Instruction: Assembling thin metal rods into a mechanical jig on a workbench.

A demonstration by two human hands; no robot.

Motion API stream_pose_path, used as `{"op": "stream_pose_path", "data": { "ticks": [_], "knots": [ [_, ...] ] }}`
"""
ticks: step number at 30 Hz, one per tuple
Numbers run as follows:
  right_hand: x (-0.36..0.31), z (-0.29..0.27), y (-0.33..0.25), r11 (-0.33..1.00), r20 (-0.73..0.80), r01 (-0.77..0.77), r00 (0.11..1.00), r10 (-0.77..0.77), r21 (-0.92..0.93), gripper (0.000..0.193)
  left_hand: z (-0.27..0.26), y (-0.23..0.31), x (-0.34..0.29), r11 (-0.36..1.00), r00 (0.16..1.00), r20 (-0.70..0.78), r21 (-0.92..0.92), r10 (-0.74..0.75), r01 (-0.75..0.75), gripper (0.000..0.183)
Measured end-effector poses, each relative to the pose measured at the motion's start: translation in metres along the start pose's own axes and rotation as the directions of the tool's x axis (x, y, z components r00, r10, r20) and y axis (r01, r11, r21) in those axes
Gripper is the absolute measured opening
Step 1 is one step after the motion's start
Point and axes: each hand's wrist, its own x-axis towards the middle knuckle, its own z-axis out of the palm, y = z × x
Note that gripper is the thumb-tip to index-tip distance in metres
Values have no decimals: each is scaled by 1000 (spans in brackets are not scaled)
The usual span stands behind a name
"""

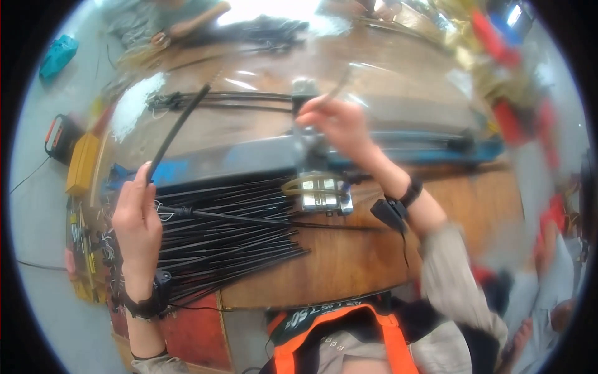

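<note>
My left hand (137, 218) is closed on a slim black rod (176, 132), which slants up and to the right with a thin, wiry tip. Over the bench's middle, my right hand (339, 124) has its fingers pinched on a thin pale strip (341, 84); motion blurs it and I cannot make out its kind. Just beside and below the right hand stands a small metal fixture (308, 149) with silver blocks (321, 192) at its front. Many similar black rods (237, 237) lie in a pile below and right of my left hand.
A long grey and blue rail (249, 157) crosses the wooden table (386, 255). Behind it lie more black rods (249, 100) and a heap of white bits (137, 103). A yellow box (82, 163) stands at left. Other people sit across the table and at right.
</note>
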Motion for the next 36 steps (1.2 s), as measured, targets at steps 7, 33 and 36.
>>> {"op": "stream_pose_path", "data": {
  "ticks": [7,33,36],
  "knots": [
    [5,2,3,999,-6,37,999,-37,21,8,25,-1,4,993,999,-36,-120,10,-14,33],
    [-131,-223,70,411,68,42,997,48,-911,7,152,21,54,892,902,117,-246,416,-379,7],
    [-148,-241,83,477,-41,-84,994,101,-875,7,185,34,70,879,912,46,-291,407,-378,10]
  ]
}}
